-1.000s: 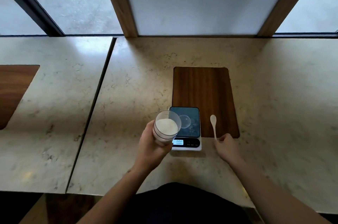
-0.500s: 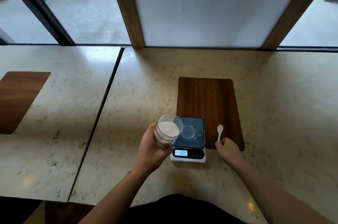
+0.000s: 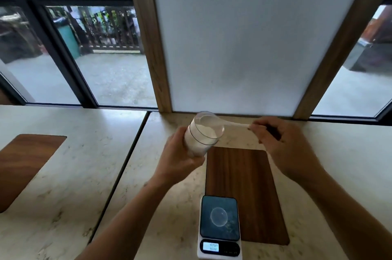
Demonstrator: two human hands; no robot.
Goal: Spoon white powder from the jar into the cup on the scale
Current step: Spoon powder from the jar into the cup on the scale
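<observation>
My left hand (image 3: 178, 157) grips a clear jar (image 3: 202, 133) of white powder, lifted and tilted to the right above the counter. My right hand (image 3: 282, 143) pinches the handle of a white spoon (image 3: 237, 125), whose bowl end reaches into the jar's mouth. Down near the front edge a small digital scale (image 3: 219, 230) has its display lit. A small clear cup (image 3: 219, 216) stands on its dark platform, seen from above, well below both hands.
A dark wooden board (image 3: 244, 191) lies inset in the marble counter (image 3: 84, 174) behind and to the right of the scale. Another wooden inset (image 3: 23, 160) is at the far left. A seam splits the counter. Windows and a white panel (image 3: 244, 36) stand behind.
My right hand picked the spoon up off the board and brought it to the jar. Both hands rose and moved away from the scale; the view tilted upward.
</observation>
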